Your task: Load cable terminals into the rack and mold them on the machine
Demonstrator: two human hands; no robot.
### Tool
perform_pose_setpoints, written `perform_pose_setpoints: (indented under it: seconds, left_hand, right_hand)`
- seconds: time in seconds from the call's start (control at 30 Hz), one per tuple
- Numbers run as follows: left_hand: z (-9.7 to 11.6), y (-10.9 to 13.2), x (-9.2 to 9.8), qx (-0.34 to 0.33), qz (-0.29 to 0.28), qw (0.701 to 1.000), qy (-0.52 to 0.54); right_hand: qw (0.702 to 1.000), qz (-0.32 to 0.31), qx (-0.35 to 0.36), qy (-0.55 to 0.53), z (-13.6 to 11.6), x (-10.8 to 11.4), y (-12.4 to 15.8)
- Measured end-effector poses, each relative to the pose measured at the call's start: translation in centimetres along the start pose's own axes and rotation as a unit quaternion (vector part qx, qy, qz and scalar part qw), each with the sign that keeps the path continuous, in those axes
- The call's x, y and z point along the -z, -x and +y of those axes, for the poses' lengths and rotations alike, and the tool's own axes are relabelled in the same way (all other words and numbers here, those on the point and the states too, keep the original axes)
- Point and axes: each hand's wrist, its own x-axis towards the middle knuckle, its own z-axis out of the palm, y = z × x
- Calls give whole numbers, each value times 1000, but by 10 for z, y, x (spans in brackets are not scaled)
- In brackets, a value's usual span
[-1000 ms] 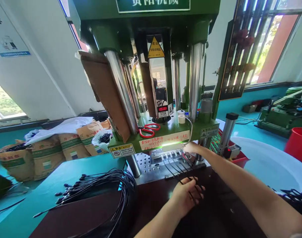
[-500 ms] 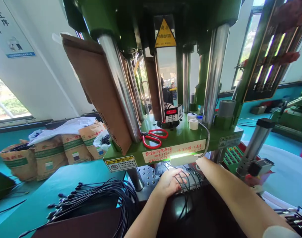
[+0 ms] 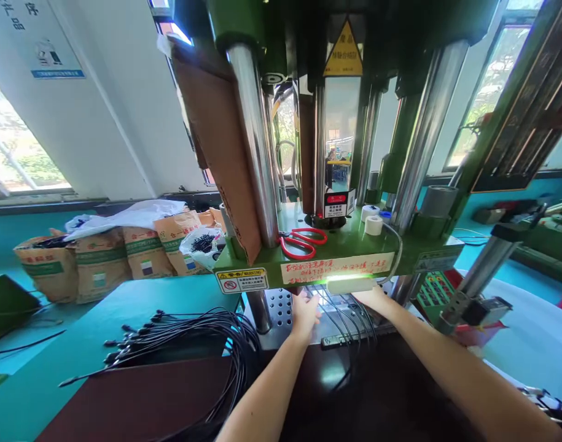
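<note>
A green press machine stands before me with chrome columns. Under its green plate lies a perforated metal bed with several black cables running out toward me. My left hand reaches under the plate at the left of the cables, its fingertips hidden. My right hand reaches in at the right of the cables beneath the glowing lamp bar; its fingers are hidden too. Whether either hand grips a cable cannot be seen.
A bundle of black cables lies on the teal table at left. Red scissors and white tape rolls sit on the green plate. Paper sacks stand at the far left. A dark mat covers the near edge.
My left hand has moved forward off the cables and under the plate, left of them. My right hand stays under the plate. The view has shifted closer and left.
</note>
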Motion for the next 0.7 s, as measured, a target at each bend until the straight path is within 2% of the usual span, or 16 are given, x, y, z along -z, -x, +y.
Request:
perform_pose_setpoints:
  seconds: [0.13, 0.3, 0.47, 0.7]
  left_hand:
    - [-1, -3, 13, -68, 43, 986, -146]
    - [-2, 1, 16, -130, 45, 942, -305]
    - [3, -6, 14, -144, 62, 919, -361]
    - [20, 1, 1, -182, 99, 906, -369]
  right_hand:
    - [998, -35, 0, 45, -6, 1, 12]
    - [995, -50, -13, 84, -14, -4, 16]
    - [992, -64, -12, 104, -18, -2, 13]
    - [991, -61, 48, 109, -30, 8, 11]
